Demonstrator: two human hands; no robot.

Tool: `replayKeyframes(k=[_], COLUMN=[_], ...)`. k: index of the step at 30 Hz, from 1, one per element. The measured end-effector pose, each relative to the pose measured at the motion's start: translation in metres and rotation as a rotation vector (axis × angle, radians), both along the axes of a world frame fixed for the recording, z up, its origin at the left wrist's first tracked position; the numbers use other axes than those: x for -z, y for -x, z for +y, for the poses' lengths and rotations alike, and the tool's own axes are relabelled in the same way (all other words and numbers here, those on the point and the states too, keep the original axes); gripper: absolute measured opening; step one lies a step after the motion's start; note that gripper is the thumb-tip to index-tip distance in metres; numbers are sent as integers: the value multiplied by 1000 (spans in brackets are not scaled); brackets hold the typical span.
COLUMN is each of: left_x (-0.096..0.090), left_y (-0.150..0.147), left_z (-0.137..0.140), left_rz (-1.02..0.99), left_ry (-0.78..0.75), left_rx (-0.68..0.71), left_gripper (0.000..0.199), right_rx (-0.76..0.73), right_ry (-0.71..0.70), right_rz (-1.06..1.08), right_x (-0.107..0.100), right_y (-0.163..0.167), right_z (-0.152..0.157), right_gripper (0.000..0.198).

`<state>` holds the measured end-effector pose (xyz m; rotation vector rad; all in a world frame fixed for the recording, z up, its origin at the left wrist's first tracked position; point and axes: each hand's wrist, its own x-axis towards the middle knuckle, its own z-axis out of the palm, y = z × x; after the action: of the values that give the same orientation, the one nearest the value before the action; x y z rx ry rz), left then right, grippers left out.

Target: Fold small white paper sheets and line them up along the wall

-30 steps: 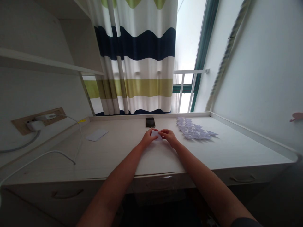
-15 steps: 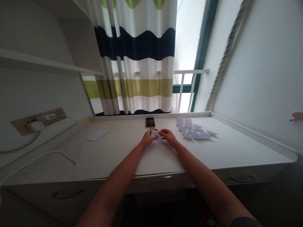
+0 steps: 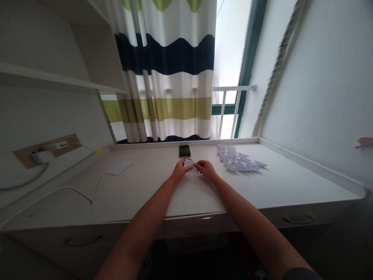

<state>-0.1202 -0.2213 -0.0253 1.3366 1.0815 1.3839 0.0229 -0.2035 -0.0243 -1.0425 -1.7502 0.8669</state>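
A small white piece of paper [image 3: 189, 165] is pinched between my two hands just above the pale desk [image 3: 140, 190]. My left hand [image 3: 181, 171] grips its left side and my right hand [image 3: 205, 169] grips its right side, fingertips almost touching. Most of the paper is hidden by my fingers. A spread of several folded white paper triangles [image 3: 237, 161] lies on the desk to the right of my right hand. A dark phone [image 3: 184, 151] lies flat just beyond my hands.
A flat white paper slip [image 3: 119, 167] lies at the left. A white cable [image 3: 58, 192] runs from a wall socket with a charger [image 3: 43, 154]. A striped curtain [image 3: 169, 77] and window railing stand behind the desk; drawers sit below its front edge.
My hands shifted slightly left and closer together on the paper, covering more of it. Nothing else on the desk moved.
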Motion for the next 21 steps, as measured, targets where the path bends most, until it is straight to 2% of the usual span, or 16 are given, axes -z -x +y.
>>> replayKeyframes(k=[6, 13, 21], left_x=[3, 3, 1], left_y=[0, 1, 0], left_z=[2, 5, 4], left_rz=[-48, -108, -166], left_ry=[27, 39, 43], left_rx=[24, 8, -1], left_gripper=[35, 30, 29], right_rx=[40, -39, -36], right_ry=[-60, -26, -2], right_rz=[-67, -10, 27], right_x=[-2, 1, 2], right_y=[0, 0, 0], right_z=[-3, 0, 1], right_gripper=[17, 17, 21])
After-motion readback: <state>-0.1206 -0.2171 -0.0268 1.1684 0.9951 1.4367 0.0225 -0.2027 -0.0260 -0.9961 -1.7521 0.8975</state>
